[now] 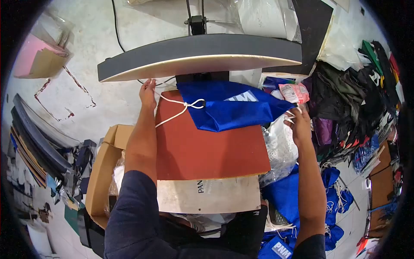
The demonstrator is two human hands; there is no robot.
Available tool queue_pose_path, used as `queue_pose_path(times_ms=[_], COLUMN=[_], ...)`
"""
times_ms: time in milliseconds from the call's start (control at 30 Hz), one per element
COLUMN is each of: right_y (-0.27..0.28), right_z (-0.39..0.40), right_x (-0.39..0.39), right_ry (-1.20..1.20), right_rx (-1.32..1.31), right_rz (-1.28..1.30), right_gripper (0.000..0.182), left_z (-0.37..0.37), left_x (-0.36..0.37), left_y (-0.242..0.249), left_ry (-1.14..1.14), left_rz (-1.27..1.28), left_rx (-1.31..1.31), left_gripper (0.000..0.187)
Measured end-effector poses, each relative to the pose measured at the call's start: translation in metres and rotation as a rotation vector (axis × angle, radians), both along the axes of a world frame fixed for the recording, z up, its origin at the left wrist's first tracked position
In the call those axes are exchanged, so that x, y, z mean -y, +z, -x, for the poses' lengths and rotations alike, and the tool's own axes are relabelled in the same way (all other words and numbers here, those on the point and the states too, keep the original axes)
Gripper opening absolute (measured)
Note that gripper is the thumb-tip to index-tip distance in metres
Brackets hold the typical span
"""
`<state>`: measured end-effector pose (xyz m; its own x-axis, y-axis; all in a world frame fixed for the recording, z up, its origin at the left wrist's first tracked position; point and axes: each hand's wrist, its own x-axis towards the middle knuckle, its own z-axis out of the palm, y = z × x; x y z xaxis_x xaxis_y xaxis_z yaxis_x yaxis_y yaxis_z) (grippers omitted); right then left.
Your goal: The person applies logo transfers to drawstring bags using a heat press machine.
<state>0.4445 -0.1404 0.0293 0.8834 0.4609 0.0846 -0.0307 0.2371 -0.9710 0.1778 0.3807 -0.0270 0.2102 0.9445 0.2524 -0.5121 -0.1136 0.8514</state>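
Note:
A blue drawstring bag [241, 114] with white "PNM" lettering lies across the far part of a red-brown pad [211, 151]. A knotted white cord [172, 100] runs from the bag's left end to my left hand [148, 94], whose fingers are pinched together on it. At the bag's right end, my right hand [300, 124] is closed around white cord close to the corner. Both arms reach forward on either side of the pad. The bag's far edge sits close under the curved grey upper plate [202, 49].
Blue bags with white cords [280, 248] are piled at lower right. A cardboard box [101, 177] stands left of the pad. Dark cloth [338, 95] is heaped at right, near a pink packet [294, 93]. A pale board [207, 196] lies below the pad.

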Motion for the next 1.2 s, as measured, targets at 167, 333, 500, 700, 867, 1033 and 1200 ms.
queue_pose_path(times_ms=[167,333,500,700,867,1033,1200], right_y=[-0.004,-0.006,-0.021,-0.033,-0.027,-0.029,-0.034], right_z=[-0.018,-0.009,-0.002,0.000,0.019,0.029,0.033], right_x=[0.023,0.043,0.058,0.081,0.087,0.090,0.088], right_ry=[0.014,0.109,0.071,-0.011,-0.027,-0.017,0.032], right_rx=[-0.094,-0.086,-0.129,-0.195,-0.161,-0.177,-0.193], right_rz=[-0.526,-0.762,-0.668,-0.546,-0.443,-0.380,-0.366], right_gripper=[0.021,0.030,0.030,0.031,0.027,0.023,0.023], left_z=[0.016,0.050,0.106,0.103,0.090,0.076,0.038], left_x=[0.084,0.146,0.180,0.104,0.071,0.056,-0.014], left_y=[0.035,0.048,0.093,0.001,-0.021,-0.014,-0.038], left_ry=[-0.206,-0.355,-0.761,-0.078,-0.579,-0.176,-0.150], left_rz=[0.085,-0.126,-0.450,0.202,0.553,0.444,0.413], left_rx=[0.043,0.009,-0.656,-1.188,-0.727,-1.194,-0.651], left_gripper=[0.032,0.028,0.030,0.061,0.043,0.023,0.018])
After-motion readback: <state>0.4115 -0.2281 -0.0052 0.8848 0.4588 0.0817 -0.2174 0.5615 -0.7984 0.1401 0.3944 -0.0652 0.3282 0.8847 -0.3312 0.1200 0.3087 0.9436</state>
